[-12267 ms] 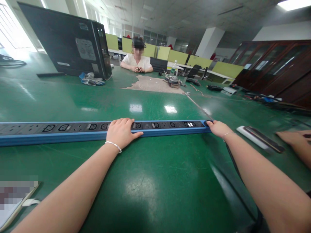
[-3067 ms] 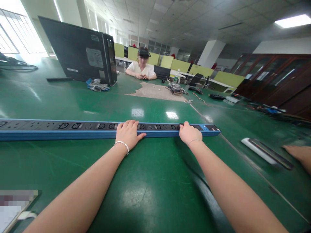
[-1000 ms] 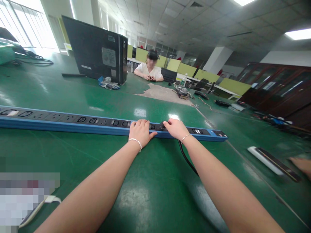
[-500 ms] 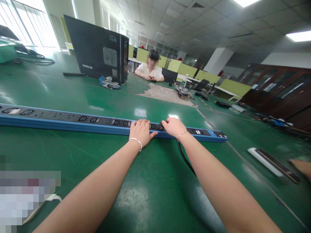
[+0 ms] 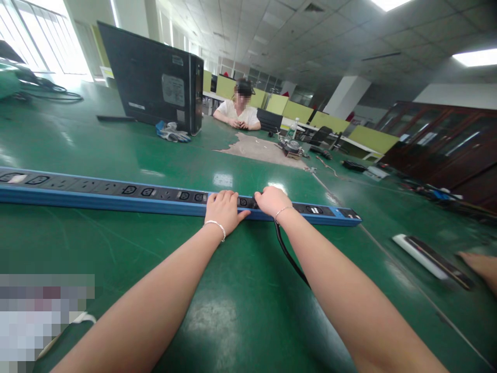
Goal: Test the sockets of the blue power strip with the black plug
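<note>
Compared with three seconds ago, the right hand (image 5: 275,201) is now sitting closer to the left hand (image 5: 222,211), and the black plug (image 5: 250,202) is being brought with it along the power strip (image 5: 174,204).

At the far left, a booklet (image 5: 42,321) is lying on the glossy green table (image 5: 128,228); its cover is being hidden by blur squares. Behind, a black box-shaped computer (image 5: 155,77) is standing, and soft, crumpled gloves (image 5: 173,132) are resting just beside its base. The power strip, long, narrow and straight, is lying across the table, showing smooth blue sides and dark sockets on top. The left hand is grasping it from above, fingers crossing the top, the thumb stretching along the front edge. Just beside, the right hand is pinching the dark plug over the sockets; whether it is entering one, I cannot tell. A round, bendy black cable (image 5: 289,254) is hanging below this hand. Farther right, a slim white-and-dark bar (image 5: 430,259) is lying near another person's hand (image 5: 479,264).
</note>
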Tool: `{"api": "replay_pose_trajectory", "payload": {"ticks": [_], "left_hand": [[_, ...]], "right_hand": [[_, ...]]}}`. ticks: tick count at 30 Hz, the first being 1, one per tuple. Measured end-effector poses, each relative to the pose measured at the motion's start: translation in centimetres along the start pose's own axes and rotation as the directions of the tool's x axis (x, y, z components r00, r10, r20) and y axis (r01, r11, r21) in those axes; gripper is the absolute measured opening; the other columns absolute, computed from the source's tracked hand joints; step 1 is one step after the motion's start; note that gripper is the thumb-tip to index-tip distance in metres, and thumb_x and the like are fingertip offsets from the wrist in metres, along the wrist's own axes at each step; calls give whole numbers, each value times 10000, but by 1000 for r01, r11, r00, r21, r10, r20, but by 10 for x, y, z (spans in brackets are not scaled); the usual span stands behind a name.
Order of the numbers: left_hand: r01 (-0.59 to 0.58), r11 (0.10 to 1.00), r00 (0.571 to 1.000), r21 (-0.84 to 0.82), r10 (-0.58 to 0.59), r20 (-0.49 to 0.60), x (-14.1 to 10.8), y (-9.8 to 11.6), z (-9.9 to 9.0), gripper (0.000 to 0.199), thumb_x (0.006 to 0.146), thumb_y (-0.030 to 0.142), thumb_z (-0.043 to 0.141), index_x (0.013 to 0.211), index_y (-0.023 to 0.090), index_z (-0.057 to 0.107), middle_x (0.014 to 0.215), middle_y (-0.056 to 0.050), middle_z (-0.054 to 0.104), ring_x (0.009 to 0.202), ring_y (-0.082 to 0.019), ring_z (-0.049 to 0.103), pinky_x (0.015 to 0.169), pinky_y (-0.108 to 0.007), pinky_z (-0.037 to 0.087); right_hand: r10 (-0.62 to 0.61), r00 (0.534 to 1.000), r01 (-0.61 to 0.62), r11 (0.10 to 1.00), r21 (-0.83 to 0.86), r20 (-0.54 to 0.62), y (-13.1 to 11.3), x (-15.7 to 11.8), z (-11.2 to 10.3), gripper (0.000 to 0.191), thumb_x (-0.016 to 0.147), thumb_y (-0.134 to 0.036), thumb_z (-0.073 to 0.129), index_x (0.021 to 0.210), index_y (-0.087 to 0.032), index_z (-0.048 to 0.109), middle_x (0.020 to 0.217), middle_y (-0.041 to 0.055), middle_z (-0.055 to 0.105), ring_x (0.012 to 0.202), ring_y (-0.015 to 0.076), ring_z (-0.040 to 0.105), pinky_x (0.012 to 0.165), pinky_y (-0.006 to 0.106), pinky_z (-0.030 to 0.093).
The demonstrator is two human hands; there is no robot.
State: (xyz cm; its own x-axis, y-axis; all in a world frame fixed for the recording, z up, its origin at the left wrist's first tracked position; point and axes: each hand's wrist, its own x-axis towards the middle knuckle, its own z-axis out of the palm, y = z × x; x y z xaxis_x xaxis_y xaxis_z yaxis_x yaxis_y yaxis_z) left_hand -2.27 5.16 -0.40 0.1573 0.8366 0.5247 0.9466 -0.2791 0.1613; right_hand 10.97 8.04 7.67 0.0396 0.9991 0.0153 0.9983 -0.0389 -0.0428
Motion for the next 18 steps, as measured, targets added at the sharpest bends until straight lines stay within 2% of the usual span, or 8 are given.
{"api": "replay_pose_trajectory", "payload": {"ticks": [7,15,18], "left_hand": [[1,1000,1000,-6,-1,12,0,0,0,567,792,570,448,1176,159,517,1179,-106,570,1117,-259,460,921,-392,296],[18,1000,998,-6,-18,53,0,2,-5,550,805,545,434,1202,171,502,1217,-106,555,1147,-255,442,938,-385,286],[26,1000,997,-10,-25,74,0,2,-5,560,803,552,431,1214,178,495,1234,-103,546,1165,-257,431,948,-388,283]], "right_hand": [[68,998,-67,996,54,-5,-4,-6,6,407,809,-366,385,938,-98,662,990,194,653,914,235,622,791,297,436],[96,992,-92,994,53,-82,-9,-20,16,417,841,-390,346,935,-123,652,947,188,651,853,247,634,749,337,457],[100,992,-97,994,49,-77,-9,-24,18,417,854,-398,326,942,-135,638,948,184,647,857,255,634,746,349,457]]}}
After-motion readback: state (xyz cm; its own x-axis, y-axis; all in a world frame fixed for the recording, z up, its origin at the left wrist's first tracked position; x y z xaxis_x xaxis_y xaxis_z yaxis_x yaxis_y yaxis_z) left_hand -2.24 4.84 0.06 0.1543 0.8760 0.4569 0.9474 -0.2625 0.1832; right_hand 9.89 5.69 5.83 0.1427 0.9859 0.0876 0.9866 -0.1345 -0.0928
